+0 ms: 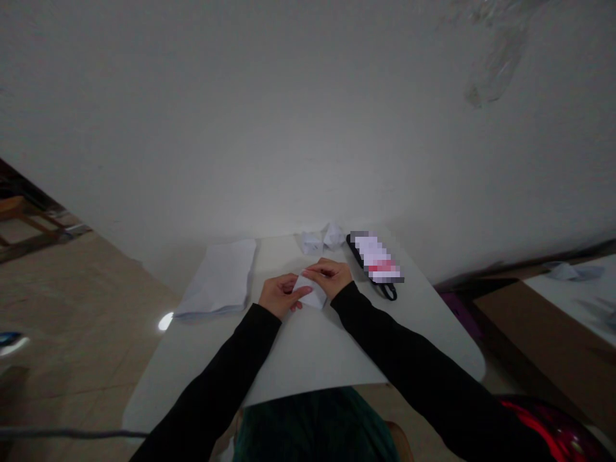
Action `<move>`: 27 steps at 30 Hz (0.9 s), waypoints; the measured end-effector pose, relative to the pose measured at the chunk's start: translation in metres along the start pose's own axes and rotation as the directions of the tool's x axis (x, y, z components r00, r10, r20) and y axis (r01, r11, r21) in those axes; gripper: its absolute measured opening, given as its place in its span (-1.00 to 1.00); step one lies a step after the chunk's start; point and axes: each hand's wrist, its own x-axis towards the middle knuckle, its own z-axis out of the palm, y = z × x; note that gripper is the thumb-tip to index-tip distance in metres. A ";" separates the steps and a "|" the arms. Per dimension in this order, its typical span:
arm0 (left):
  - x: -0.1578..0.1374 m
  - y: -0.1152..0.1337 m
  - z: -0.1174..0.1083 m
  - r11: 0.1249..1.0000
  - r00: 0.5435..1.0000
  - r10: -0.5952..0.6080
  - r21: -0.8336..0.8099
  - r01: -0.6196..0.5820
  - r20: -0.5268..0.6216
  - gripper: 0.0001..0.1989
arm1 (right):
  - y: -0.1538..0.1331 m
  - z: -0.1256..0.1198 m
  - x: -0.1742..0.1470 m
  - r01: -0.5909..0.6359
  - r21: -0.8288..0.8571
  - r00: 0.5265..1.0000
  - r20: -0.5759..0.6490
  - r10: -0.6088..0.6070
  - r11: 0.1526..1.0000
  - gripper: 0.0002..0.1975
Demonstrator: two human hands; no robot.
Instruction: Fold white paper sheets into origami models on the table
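Observation:
A small folded piece of white paper (315, 296) is held between both hands, just above the middle of the white table (308, 359). My left hand (282, 295) pinches its left side, with the thumb lying over the paper. From the upper right, my right hand (332, 276) grips the top edge between thumb and fingers. Some of the fingers are hidden behind the paper. Beyond the hands, two folded white paper shapes (333, 236) sit near the wall.
A stack of white paper sheets (219, 276) lies at the table's left side. On the right rests a phone (378, 260) with a black strap loop (389, 291), its screen pixelated. The wall (289, 128) rises directly behind the table. A cardboard-brown surface (543, 340) stands farther right.

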 end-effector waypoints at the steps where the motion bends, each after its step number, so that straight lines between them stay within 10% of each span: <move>1: 0.000 0.000 0.000 1.000 1.000 0.005 0.000 -0.005 -0.015 -0.66 | 0.000 0.000 0.000 0.002 0.011 1.000 -0.026 -0.002 1.000 -0.85; 13: 0.006 -0.003 -0.001 0.984 0.987 0.152 -0.083 -0.156 -0.048 -0.71 | 0.013 -0.007 0.006 -0.134 0.135 0.966 -0.201 0.160 0.982 -0.81; 21: 0.013 -0.007 -0.009 0.963 0.933 0.188 -0.128 -0.236 -0.307 -0.71 | 0.004 0.008 -0.005 -0.364 0.216 0.929 0.157 0.335 0.906 -0.58; 27: 0.005 0.007 -0.002 0.962 0.969 0.154 -0.194 -0.191 -0.194 -0.56 | -0.003 0.001 -0.004 -0.292 0.218 0.949 -0.051 0.310 0.931 -0.64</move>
